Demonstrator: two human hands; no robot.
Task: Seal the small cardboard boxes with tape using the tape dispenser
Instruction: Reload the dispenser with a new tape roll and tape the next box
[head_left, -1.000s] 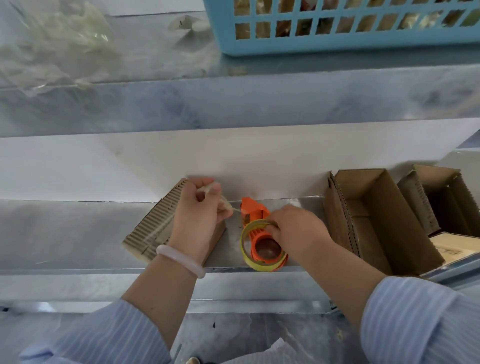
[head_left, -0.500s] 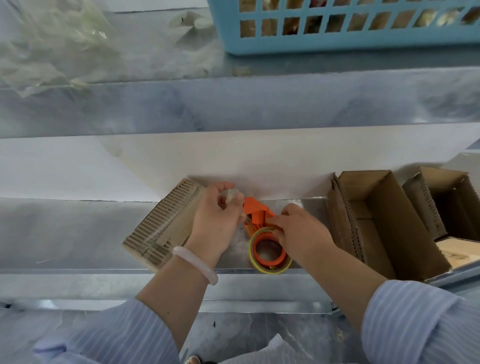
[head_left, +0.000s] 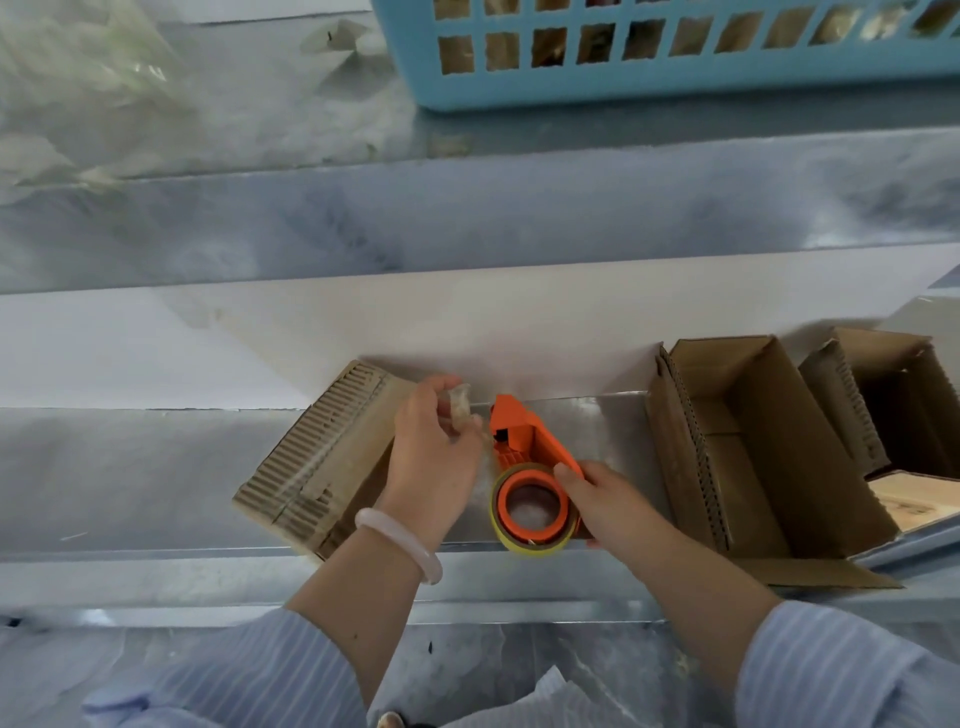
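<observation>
Metal shelf (head_left: 130, 467) with cardboard boxes (head_left: 753, 441), white back panel (head_left: 363, 322), perhaps crumpled plastic (head_left: 78, 93) above.

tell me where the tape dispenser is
In the head view the orange tape dispenser sits mid-shelf, gripped by the right hand, between the left hand and an open cardboard box.

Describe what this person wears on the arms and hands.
Both arms are in a light blue, finely striped shirt, with the left sleeve and right sleeve pushed up off the forearms. A smooth, pale pink bangle circles the left wrist. The left hand and right hand are ungloved.
</observation>
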